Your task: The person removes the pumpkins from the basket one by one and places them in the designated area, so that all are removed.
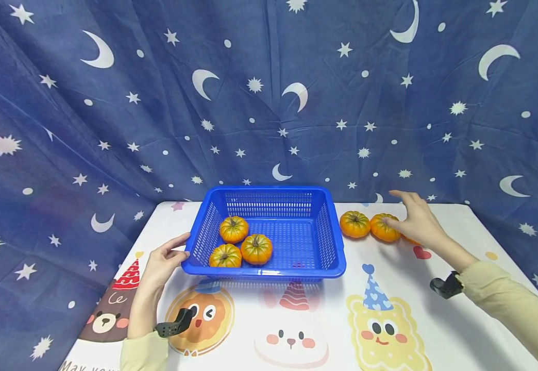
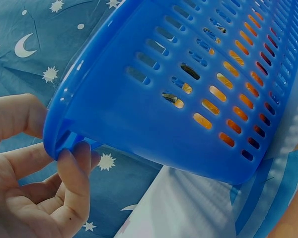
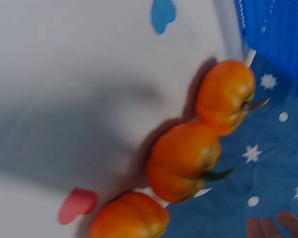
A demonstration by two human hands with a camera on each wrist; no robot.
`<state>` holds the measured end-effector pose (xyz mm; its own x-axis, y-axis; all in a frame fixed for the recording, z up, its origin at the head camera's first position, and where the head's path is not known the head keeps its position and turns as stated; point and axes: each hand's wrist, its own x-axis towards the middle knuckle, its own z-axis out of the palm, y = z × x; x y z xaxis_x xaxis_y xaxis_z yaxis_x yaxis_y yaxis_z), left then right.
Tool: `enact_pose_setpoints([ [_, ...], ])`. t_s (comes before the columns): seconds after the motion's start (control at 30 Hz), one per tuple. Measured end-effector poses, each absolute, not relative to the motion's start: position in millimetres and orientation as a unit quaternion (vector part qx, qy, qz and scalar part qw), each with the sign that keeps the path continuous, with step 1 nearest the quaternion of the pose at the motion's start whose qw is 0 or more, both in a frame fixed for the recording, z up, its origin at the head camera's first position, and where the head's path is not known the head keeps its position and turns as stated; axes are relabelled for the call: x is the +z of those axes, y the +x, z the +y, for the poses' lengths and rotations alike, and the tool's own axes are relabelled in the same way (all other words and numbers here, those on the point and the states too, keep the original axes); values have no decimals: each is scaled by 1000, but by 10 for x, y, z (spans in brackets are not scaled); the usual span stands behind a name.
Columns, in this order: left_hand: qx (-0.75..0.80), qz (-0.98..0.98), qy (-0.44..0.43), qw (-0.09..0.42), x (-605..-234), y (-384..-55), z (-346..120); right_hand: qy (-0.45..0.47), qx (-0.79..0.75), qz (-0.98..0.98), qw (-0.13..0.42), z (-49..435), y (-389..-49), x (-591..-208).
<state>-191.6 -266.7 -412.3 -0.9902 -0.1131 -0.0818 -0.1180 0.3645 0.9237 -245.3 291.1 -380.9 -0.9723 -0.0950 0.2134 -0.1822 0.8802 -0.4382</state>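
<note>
A blue plastic basket [image 1: 287, 242] with slotted walls holds three small orange pumpkins at its left side, one of them this pumpkin [image 1: 256, 249]. My left hand [image 1: 161, 262] pinches the basket's left rim between thumb and fingers, seen close in the left wrist view [image 2: 44, 183]. Right of the basket, three more pumpkins sit in a row: a near one [image 1: 354, 224], a middle one [image 1: 384, 228] and one mostly hidden behind my right hand [image 1: 418, 220]. That hand hovers over the row with thumb and fingers spread, holding nothing. Only its fingertips [image 3: 270, 229] show in the right wrist view.
A white tablecloth [image 1: 338, 330] with cartoon prints covers the table. Behind it hangs a dark blue curtain [image 1: 269, 129] with white moons and stars. Each wrist wears a black camera mount, such as the right one [image 1: 446, 285].
</note>
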Motion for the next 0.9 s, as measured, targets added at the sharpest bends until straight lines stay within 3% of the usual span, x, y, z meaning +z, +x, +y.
enact_pose_setpoints([
  [0.9, 568, 820, -66, -6, -4135, -1909, -2655, 172, 210, -957, 99, 2053, -2632, -3512],
])
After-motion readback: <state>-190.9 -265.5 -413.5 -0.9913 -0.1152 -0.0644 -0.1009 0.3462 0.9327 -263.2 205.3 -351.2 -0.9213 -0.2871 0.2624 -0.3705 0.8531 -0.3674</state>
